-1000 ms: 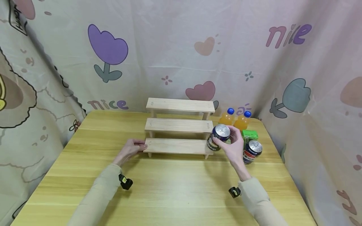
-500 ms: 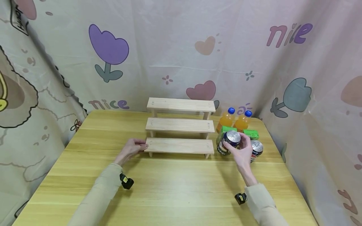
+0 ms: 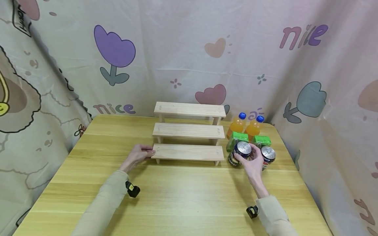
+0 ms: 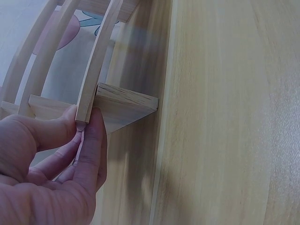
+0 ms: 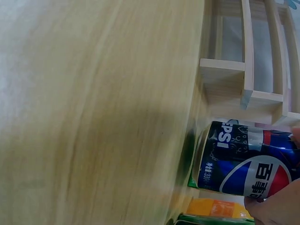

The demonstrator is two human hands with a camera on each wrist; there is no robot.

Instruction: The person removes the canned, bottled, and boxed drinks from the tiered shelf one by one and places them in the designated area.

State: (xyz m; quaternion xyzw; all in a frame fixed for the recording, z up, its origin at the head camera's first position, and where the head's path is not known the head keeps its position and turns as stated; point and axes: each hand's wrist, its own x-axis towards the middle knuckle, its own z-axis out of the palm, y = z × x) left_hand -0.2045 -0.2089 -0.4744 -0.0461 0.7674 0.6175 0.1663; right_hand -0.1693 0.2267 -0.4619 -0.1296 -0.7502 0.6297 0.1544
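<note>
My left hand (image 3: 138, 156) pinches the left end of the lowest step of a three-step wooden shelf (image 3: 188, 152). In the left wrist view, thumb and fingers lie on either side of the board's end (image 4: 85, 110). My right hand (image 3: 254, 161) grips a dark blue Pepsi can (image 3: 242, 151) to the right of the shelf. The can stands almost upright, just in front of a green box (image 3: 240, 137). In the right wrist view, its label (image 5: 255, 176) shows and the thumb presses its side.
A second Pepsi can (image 3: 268, 155) stands right of my right hand. Behind it is another green box (image 3: 262, 141). Two orange drink bottles (image 3: 237, 125) with blue caps stand at the back, before a printed curtain (image 3: 177, 42). Everything rests on a wooden table (image 3: 177, 200).
My right hand has carried the can rightward and down from beside the lowest step to in front of the left green box. The left hand keeps its hold on the shelf.
</note>
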